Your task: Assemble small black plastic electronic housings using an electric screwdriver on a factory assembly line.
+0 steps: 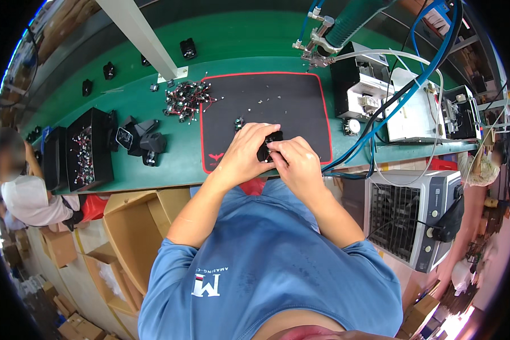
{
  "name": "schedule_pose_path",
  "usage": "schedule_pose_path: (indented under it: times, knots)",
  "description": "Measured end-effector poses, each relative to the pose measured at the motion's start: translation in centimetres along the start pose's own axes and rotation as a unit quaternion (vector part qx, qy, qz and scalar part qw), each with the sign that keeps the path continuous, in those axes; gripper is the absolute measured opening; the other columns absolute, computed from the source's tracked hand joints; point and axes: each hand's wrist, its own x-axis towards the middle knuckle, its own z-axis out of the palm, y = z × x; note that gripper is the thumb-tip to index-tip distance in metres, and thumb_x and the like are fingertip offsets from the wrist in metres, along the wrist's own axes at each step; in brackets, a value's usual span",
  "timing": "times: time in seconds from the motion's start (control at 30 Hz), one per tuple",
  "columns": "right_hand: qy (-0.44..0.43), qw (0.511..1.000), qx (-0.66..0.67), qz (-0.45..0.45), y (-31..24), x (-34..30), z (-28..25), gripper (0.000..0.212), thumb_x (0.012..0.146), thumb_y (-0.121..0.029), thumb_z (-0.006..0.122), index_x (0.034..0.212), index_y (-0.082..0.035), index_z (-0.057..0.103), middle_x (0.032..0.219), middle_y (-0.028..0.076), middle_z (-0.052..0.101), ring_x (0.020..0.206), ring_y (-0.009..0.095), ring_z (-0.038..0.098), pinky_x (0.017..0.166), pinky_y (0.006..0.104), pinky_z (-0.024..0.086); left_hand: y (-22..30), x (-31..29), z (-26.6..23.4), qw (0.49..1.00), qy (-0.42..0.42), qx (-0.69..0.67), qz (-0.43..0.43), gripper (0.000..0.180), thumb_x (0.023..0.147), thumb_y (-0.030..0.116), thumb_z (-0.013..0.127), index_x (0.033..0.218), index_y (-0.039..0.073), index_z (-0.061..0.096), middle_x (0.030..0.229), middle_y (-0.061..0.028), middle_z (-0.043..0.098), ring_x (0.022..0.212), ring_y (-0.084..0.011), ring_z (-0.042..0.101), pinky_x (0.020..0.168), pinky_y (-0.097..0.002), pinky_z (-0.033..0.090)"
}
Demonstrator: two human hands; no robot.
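hands (272, 153) pinch small black part (268, 148), long axis upright over black mat (277, 102).

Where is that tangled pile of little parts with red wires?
In the head view, the pile of small wired parts lies on the green bench, just off the upper left corner of the red-edged black mat, up and left of both hands.

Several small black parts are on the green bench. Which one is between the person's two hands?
The small black part at the near edge of the red-bordered black mat, pinched between left hand and right hand. The others lie untouched farther left.
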Motion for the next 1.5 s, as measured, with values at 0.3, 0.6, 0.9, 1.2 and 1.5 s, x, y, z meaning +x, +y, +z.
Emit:
schedule_pose_path:
  times: [0.3,0.6,0.9,1.2,1.5]
  knots:
    - [-0.030,0.999,-0.030,0.035,0.4,0.1,0.6,0.025,0.082,0.000,0.074,0.106,-0.004,0.072,0.089,0.009,0.072,0.086,0.029,0.064,0.078,0.0414,0.055,-1.5,-0.4,0.9,0.999,0.020,0.026,0.016,0.087,0.062,0.012,0.094,0.141,0.010,0.057,0.131,-0.0119,0.064,0.123,-0.0334,0.057,0.107,-0.0457,0.043]
    - [0.094,0.993,-0.044,-0.047,-2.3,2.0,-5.7,0.020,0.083,-0.007,0.083,0.100,-0.005,0.073,0.088,0.007,0.074,0.080,0.026,0.065,0.076,0.0400,0.056,-1.0,-0.4,1.0,0.999,0.035,0.009,-0.008,0.090,0.064,0.016,0.096,0.143,0.008,0.054,0.133,-0.0138,0.060,0.125,-0.0342,0.058,0.109,-0.0465,0.040]
    - [0.201,0.903,0.379,0.029,-2.9,13.7,-10.9,0.054,0.110,-0.040,0.055,0.136,0.007,0.049,0.091,0.013,0.067,0.073,0.018,0.063,0.068,0.0293,0.052,-1.3,-0.8,1.1,0.999,0.032,0.001,-0.012,0.075,0.064,0.031,0.099,0.124,0.008,0.060,0.126,-0.0105,0.064,0.118,-0.0326,0.061,0.103,-0.0442,0.041]
    - [0.127,0.917,0.372,0.067,-5.2,9.0,-5.9,0.110,0.090,-0.092,0.036,0.131,0.010,0.052,0.073,0.011,0.062,0.062,0.018,0.061,0.056,0.0295,0.050,-0.5,-0.6,1.1,0.999,0.019,0.037,-0.008,0.043,0.068,0.035,0.095,0.088,0.014,0.063,0.124,-0.0045,0.060,0.112,-0.0260,0.057,0.096,-0.0412,0.036]
    - [0.150,0.902,0.392,0.098,-3.6,7.6,-4.4,0.114,0.084,-0.096,0.039,0.130,0.008,0.053,0.073,0.010,0.063,0.063,0.018,0.064,0.057,0.0280,0.052,-0.5,-0.5,1.1,0.999,0.011,0.033,-0.016,0.042,0.068,0.037,0.094,0.085,0.014,0.064,0.122,-0.0032,0.061,0.109,-0.0255,0.056,0.095,-0.0408,0.036]
